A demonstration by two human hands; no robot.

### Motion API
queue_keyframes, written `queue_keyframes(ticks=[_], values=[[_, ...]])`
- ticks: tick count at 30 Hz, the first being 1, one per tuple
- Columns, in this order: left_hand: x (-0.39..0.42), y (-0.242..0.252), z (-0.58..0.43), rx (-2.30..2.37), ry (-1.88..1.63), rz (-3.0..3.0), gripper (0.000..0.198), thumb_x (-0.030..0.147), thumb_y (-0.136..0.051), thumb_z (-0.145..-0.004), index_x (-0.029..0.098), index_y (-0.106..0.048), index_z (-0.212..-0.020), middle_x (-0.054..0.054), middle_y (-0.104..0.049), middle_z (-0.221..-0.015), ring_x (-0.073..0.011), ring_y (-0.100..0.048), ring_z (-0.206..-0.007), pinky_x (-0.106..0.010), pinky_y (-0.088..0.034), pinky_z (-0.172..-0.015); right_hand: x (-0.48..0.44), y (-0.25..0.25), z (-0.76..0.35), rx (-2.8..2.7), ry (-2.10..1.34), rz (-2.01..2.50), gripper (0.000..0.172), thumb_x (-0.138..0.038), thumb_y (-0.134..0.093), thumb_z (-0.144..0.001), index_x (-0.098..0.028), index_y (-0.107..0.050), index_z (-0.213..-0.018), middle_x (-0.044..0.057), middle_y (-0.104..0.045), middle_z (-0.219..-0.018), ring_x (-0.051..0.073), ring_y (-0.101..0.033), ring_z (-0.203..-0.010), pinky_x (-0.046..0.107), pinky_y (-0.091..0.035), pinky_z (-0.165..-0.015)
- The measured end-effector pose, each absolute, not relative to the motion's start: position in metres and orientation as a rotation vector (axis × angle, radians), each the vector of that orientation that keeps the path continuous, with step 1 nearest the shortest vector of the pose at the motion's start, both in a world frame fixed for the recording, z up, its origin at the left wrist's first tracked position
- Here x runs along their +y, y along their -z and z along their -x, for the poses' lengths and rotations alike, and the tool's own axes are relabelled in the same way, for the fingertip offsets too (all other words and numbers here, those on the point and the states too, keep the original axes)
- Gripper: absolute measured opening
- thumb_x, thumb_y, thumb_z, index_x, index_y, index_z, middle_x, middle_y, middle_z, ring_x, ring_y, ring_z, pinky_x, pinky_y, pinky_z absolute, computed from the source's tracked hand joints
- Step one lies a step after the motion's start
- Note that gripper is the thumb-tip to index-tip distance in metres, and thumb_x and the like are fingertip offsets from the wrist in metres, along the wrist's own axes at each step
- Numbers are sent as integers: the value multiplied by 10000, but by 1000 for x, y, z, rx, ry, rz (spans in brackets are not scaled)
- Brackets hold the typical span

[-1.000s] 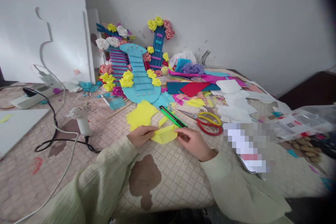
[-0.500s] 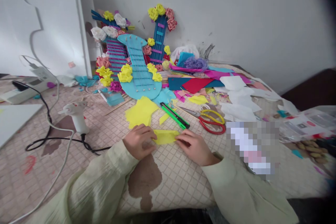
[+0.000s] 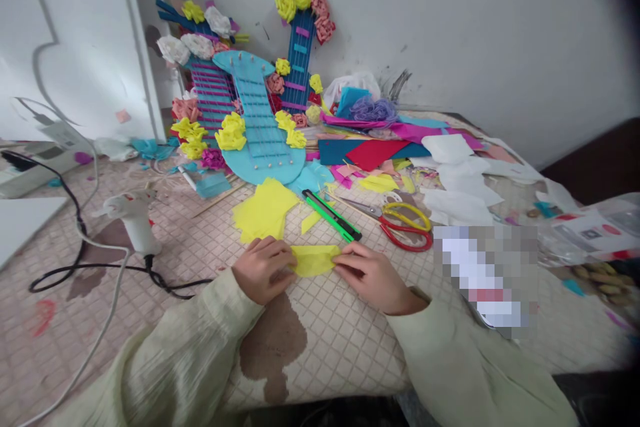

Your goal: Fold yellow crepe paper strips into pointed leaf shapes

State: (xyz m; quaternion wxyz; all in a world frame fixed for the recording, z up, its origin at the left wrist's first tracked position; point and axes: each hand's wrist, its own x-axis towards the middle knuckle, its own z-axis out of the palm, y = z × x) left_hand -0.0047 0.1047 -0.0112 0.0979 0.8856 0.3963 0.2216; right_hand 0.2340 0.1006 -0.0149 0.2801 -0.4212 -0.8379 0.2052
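A small piece of yellow crepe paper [image 3: 315,261] is stretched between my two hands, just above the table. My left hand [image 3: 263,269] pinches its left end, and my right hand [image 3: 371,278] grips the right end between thumb and fingers. Its top edge looks straight and its lower edge curves. Just beyond lie a stack of yellow paper sheets [image 3: 265,209] and a green utility knife [image 3: 333,217]. Scissors [image 3: 406,227] with one yellow and one red handle rest to the right of the knife.
On the left stands a white glue gun [image 3: 134,220] with a black cable [image 3: 80,270]. Paper-flower-trimmed cardboard instruments, one light blue [image 3: 257,120], lean at the back. Coloured paper strips [image 3: 375,153] and white paper pieces [image 3: 460,203] lie behind and right. A pixelated object [image 3: 483,280] sits near my right sleeve.
The camera view has shifted slightly, so the background sits a little higher and further left. Both hands keep hold of the yellow paper, and its lower edge now bows more.
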Motion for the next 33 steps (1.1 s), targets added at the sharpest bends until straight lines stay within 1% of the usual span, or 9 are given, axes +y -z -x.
queue_keyframes(ticks=[4,10,13,16,24,28,33], values=[[105,13,4,1147,-671,-2609,177,302,-471,-751,190,-605,-780,-48,-595,-832,-174,-489,-773,-304,-358,-683,100,15,-234,-2214,-576,1159,133,-217,-518,-766,-211,-636,-828,24,-579,-782,111,-547,-646,225,-435,-573],[106,14,3,1182,-683,-2597,182,319,-505,-726,186,-613,-787,-52,-598,-818,-183,-486,-776,-311,-361,-678,100,12,-231,-2183,-626,1234,124,-237,-511,-766,-195,-627,-761,17,-558,-739,93,-504,-561,224,-405,-529],[107,16,3,1178,-728,-2581,177,294,-480,-754,184,-618,-765,-51,-593,-781,-174,-484,-743,-305,-366,-662,100,10,-229,-2153,-669,1237,103,-240,-530,-750,-187,-618,-763,9,-537,-714,83,-485,-534,215,-392,-506],[109,18,3,1174,-756,-2556,175,267,-468,-763,183,-620,-741,-49,-584,-756,-164,-483,-720,-300,-373,-657,100,9,-228,-2135,-685,1235,93,-233,-539,-744,-178,-612,-761,5,-525,-696,80,-476,-532,212,-384,-503],[109,17,1,1231,-741,-2465,142,252,-491,-730,172,-595,-676,-43,-568,-710,-162,-481,-696,-295,-382,-641,100,7,-228,-2110,-708,1272,97,-245,-529,-747,-189,-608,-740,4,-530,-685,92,-482,-552,217,-378,-507],[108,12,0,1260,-718,-2431,117,243,-511,-716,163,-585,-674,-43,-569,-705,-163,-492,-698,-302,-391,-652,100,6,-227,-2125,-701,1305,88,-226,-535,-736,-179,-591,-686,-9,-507,-652,84,-463,-529,214,-362,-498],[108,7,-2,1305,-644,-2398,125,240,-523,-698,150,-579,-633,-38,-549,-640,-153,-490,-643,-295,-393,-621,101,5,-225,-2145,-691,1352,104,-227,-529,-733,-182,-587,-660,-11,-511,-625,92,-464,-532,218,-354,-499]])
